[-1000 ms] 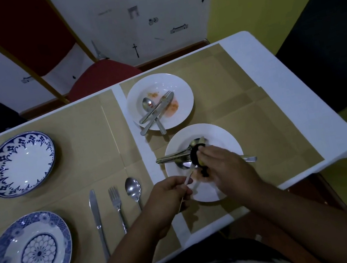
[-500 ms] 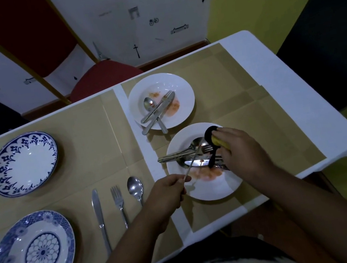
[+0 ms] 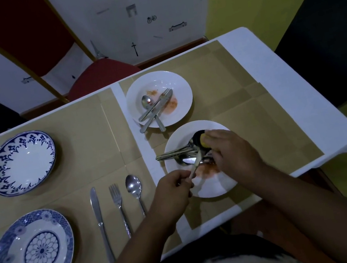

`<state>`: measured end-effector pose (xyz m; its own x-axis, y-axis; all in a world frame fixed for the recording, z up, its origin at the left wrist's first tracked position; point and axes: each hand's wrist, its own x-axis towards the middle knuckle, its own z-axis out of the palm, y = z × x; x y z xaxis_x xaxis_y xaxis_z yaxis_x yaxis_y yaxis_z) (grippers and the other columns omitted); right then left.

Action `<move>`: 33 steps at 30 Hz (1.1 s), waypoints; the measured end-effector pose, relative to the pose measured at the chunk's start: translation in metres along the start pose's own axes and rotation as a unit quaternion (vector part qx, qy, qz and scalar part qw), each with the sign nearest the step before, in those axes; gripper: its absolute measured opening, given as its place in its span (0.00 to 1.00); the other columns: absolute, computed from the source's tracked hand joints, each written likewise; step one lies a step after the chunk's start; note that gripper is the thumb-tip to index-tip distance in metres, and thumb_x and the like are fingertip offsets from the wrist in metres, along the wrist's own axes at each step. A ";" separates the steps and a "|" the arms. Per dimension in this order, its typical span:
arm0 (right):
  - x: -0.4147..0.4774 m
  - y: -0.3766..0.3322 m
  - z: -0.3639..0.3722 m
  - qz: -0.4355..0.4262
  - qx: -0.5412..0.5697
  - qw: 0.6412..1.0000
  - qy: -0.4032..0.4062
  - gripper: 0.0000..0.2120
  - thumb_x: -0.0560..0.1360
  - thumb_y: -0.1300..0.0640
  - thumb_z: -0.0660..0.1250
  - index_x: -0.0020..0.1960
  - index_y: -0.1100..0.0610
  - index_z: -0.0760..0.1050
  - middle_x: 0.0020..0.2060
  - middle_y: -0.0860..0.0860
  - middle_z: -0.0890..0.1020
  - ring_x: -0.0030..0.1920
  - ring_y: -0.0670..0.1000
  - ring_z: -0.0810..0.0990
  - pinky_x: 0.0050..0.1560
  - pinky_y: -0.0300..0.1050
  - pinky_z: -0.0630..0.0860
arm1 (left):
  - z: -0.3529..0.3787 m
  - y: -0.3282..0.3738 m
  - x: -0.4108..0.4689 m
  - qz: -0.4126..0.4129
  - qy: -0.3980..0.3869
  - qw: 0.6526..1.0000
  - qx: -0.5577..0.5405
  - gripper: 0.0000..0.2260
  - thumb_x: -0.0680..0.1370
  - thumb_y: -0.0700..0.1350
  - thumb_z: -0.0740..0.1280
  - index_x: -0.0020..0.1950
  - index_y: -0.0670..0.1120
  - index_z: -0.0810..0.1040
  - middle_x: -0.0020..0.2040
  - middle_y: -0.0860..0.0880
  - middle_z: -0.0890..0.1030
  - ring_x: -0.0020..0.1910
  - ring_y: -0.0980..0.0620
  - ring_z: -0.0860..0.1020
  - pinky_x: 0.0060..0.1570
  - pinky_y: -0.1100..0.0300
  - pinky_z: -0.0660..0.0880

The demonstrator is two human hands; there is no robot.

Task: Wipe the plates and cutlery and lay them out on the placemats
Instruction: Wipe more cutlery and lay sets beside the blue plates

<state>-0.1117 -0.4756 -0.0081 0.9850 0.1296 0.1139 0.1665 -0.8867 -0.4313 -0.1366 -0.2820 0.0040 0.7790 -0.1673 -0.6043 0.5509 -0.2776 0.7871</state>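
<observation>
My left hand (image 3: 172, 187) pinches the handle of a piece of cutlery (image 3: 196, 165) and holds it slanted over the near white plate (image 3: 216, 187), which is smeared orange. My right hand (image 3: 231, 152) grips a yellow and black sponge (image 3: 201, 141) against the upper end of that piece. More cutlery (image 3: 175, 153) lies across this plate. A second stained white plate (image 3: 180, 87) behind it carries a spoon, a fork and a knife. On the left placemat (image 3: 75, 147) lie a knife (image 3: 99, 220), a fork (image 3: 118, 206) and a spoon (image 3: 134, 188).
Two blue-patterned plates sit at the left, a deep one (image 3: 22, 163) behind and a flat one (image 3: 31, 258) in front. A red chair (image 3: 99, 73) stands behind the white table (image 3: 294, 94). The table's right edge drops to a yellow floor.
My right hand slid the sponge away from me along the held cutlery, from near my left hand to its far end. My left hand stayed almost still.
</observation>
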 end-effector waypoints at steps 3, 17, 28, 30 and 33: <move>-0.011 -0.016 0.001 -0.048 0.010 0.998 -0.029 0.21 0.73 0.57 0.56 0.61 0.61 0.78 0.60 0.57 0.79 0.61 0.55 0.75 0.64 0.49 0.71 | 0.002 0.004 0.002 -0.021 0.005 0.999 -0.032 0.12 0.82 0.38 0.62 0.49 0.49 0.84 0.41 0.46 0.79 0.35 0.53 0.74 0.32 0.60 0.70; 0.009 0.012 -0.018 0.073 0.038 0.996 0.040 0.21 0.74 0.68 0.65 0.67 0.59 0.74 0.66 0.54 0.76 0.65 0.54 0.74 0.63 0.43 0.69 | -0.005 0.000 0.006 -0.062 0.016 0.997 -0.034 0.11 0.85 0.44 0.58 0.59 0.49 0.81 0.42 0.48 0.80 0.37 0.51 0.71 0.33 0.61 0.68; -0.007 -0.015 0.003 -0.082 0.024 0.995 -0.056 0.21 0.72 0.61 0.62 0.64 0.61 0.77 0.64 0.56 0.78 0.65 0.55 0.74 0.66 0.51 0.71 | 0.001 0.012 -0.001 -0.015 -0.005 1.000 0.004 0.08 0.82 0.42 0.66 0.49 0.48 0.85 0.43 0.48 0.82 0.40 0.50 0.79 0.42 0.53 0.80; 0.007 -0.007 -0.003 -0.042 0.007 0.998 -0.054 0.21 0.70 0.66 0.65 0.63 0.60 0.77 0.62 0.56 0.78 0.63 0.57 0.75 0.63 0.52 0.73 | 0.000 0.010 -0.004 -0.036 -0.010 0.999 -0.007 0.07 0.81 0.42 0.67 0.49 0.47 0.86 0.41 0.46 0.82 0.39 0.50 0.79 0.39 0.53 0.78; 0.023 0.001 -0.017 0.013 -0.001 1.000 -0.026 0.20 0.71 0.69 0.64 0.62 0.61 0.77 0.61 0.56 0.79 0.60 0.59 0.75 0.56 0.52 0.75 | -0.001 0.009 -0.005 -0.109 -0.029 0.990 -0.090 0.06 0.79 0.41 0.70 0.48 0.44 0.87 0.41 0.44 0.84 0.41 0.46 0.80 0.45 0.49 0.81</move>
<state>-0.0897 -0.4814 0.0096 0.9901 0.1288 0.0566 0.1406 -0.8912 -0.4313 -0.1358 -0.2827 0.0142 0.6196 -0.1771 -0.7646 0.7528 -0.1417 0.6428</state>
